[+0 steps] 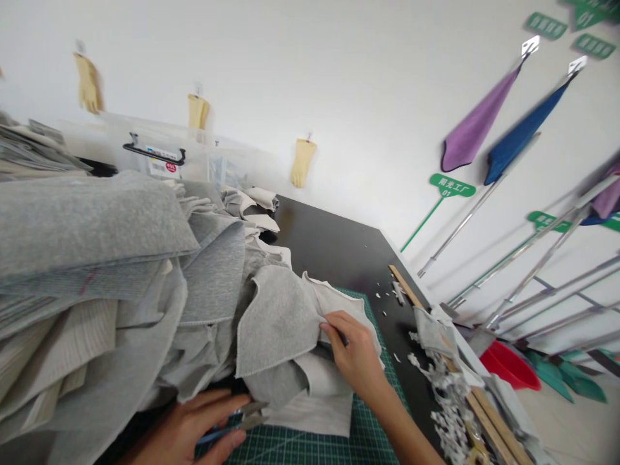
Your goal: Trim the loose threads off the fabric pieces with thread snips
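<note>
the right hand (353, 355) is closed in a pinch, thumb and fingertips gripping the right-hand corner of a grey fabric piece (276, 316). the left hand (203, 426) is curled around blue-handled snips (252, 420), whose 2 metal blades look slightly parted.

the relation that matters is between blades and cloth. the fabric piece lies forward of the left hand, beyond the snips, and left of the right hand. it is broad at its left end and narrows to the pinched corner, so its long axis seems to run roughly from left to right. the blades point to the right, well apart from the pinch and just short of the piece's lower edge as seen from the head; whether they touch any cloth below it, i cannot tell. the right hand is the nearer of the 2 to the held corner.

under the piece lie more grey and pale cloths (320, 416), partly over a green cutting mat (276, 450) on the dark worktop (329, 239). a tall pile of grey fabric (87, 226) stands to the left, and pale scraps (450, 400) lie to the right, beyond the right forearm.
</note>
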Available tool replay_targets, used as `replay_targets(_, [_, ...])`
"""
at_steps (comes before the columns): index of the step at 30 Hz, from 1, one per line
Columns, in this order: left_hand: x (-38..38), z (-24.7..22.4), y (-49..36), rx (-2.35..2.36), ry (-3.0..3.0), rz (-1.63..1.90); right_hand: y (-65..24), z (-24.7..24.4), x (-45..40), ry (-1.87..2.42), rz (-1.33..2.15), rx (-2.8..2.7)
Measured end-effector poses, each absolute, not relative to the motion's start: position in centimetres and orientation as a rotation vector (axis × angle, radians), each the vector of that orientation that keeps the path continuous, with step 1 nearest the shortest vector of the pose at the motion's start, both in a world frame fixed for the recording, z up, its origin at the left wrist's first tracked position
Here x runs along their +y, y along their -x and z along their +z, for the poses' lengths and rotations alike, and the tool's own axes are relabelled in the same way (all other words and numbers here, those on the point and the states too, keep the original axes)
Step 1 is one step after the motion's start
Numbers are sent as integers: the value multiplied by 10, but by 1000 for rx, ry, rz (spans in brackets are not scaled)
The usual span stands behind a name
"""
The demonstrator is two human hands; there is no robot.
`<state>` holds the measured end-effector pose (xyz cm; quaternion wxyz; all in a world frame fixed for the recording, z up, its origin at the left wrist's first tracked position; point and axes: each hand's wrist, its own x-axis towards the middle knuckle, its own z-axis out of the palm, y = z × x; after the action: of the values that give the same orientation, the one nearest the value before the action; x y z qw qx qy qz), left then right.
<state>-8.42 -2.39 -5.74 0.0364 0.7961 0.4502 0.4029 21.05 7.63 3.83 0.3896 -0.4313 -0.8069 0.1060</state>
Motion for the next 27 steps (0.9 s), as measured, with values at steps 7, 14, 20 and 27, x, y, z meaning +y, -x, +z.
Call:
replay_targets(7, [-24,-61,86,1373,-2359,1062,-231,74,73,1190,134,-1745])
replay_targets(14, [-23,-66,85,1369,-2380,1036,-254,101,78,1330,414,-1710])
replay_targets(20, [-19,-58,85,1357,-2346,1014,-230,118,89,1307,516,-1870])
replay_targets(27, [-18,-54,85,1320,-2278,1021,-233,180,74,1052,323,-1525])
